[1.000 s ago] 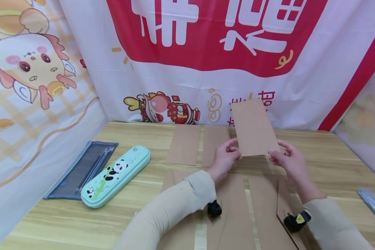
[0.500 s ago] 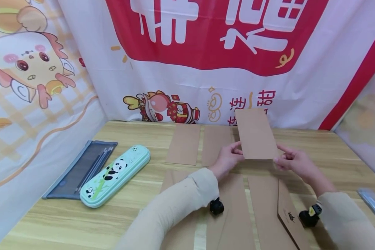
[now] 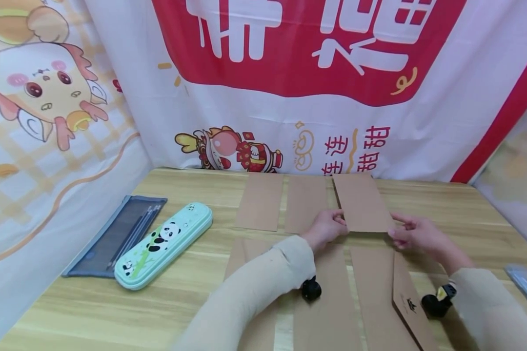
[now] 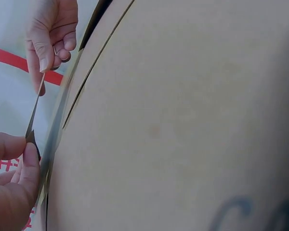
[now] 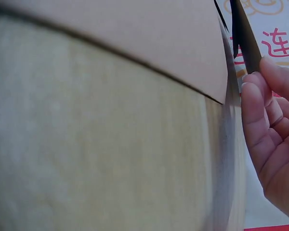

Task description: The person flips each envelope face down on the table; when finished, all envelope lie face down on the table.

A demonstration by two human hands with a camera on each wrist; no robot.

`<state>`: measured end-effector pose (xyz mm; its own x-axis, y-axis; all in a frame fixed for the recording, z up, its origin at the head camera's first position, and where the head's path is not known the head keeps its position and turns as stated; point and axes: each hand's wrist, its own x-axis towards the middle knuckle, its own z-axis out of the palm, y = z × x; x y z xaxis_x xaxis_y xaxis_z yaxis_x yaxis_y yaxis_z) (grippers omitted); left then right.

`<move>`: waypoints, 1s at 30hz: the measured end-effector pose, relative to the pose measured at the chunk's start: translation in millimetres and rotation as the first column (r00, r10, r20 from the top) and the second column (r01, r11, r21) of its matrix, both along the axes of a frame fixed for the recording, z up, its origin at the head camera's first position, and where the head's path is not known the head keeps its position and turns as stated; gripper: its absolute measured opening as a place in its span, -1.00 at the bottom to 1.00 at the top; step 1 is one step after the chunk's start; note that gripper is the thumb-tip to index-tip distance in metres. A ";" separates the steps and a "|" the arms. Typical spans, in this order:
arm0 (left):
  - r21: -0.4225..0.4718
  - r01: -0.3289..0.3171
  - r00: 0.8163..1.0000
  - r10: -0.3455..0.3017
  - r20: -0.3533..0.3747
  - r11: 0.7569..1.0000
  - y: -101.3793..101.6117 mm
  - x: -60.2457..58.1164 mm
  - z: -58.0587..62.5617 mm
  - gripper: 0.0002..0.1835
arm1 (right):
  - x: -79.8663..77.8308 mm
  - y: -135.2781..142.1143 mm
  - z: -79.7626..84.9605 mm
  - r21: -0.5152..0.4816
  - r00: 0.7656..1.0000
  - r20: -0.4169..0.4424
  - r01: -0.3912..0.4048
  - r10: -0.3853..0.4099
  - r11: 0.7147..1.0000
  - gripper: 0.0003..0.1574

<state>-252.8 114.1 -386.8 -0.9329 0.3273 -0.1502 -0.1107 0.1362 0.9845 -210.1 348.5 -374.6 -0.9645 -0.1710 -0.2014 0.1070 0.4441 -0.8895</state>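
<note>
Both hands hold a thin kraft-brown notebook point(image 3: 363, 204) by its two near corners, at the right end of the far row. The left hand point(image 3: 327, 227) pinches its left corner between thumb and fingers. At the opposite corner is the right hand point(image 3: 417, 233), thumb and fingertips on the edge. From the left wrist view, the notebook appears edge-on as a thin strip between the left hand point(image 4: 14, 173) and the right hand point(image 4: 53, 36). The right wrist view catches the right hand point(image 5: 274, 120) gripping the dark, narrow edge.
Two similar brown notebooks point(image 3: 260, 202) lie left of the held one. Several more line the near side, one bearing a crown logo point(image 3: 412, 304). A mint panda pencil case point(image 3: 164, 246) and a dark mesh pouch point(image 3: 114, 239) lie left. Transparent packaging point(image 3: 524, 292) sits at the right edge.
The notebook has come down from upright before the curtain to low at the table's back, beside the other two. Both hands have lowered with it and shifted slightly right.
</note>
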 end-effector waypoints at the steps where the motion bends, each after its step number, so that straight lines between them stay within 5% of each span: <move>1: 0.000 -0.008 1.000 0.008 0.000 1.000 0.7 0.0 -0.5 -0.33 | -0.2 -0.1 -0.4 0.004 1.000 0.004 0.003 -0.004 1.000 -0.10; 7: -0.031 -0.033 0.999 0.033 -0.015 0.999 1.1 -0.9 -2.7 -0.35 | -2.3 -1.7 -2.5 -0.026 0.997 0.081 -0.010 0.012 1.000 -0.10; 18: -0.130 0.048 0.999 -0.047 0.012 0.990 -3.9 6.6 12.8 -0.34 | -1.5 0.1 -3.4 -0.022 0.990 0.141 -0.003 0.006 1.000 -0.10; 30: -0.074 0.136 0.982 -0.145 -0.119 0.988 -32.2 14.6 43.2 -0.38 | 8.5 -8.3 22.7 -0.038 0.999 -0.007 0.033 -0.033 0.999 -0.14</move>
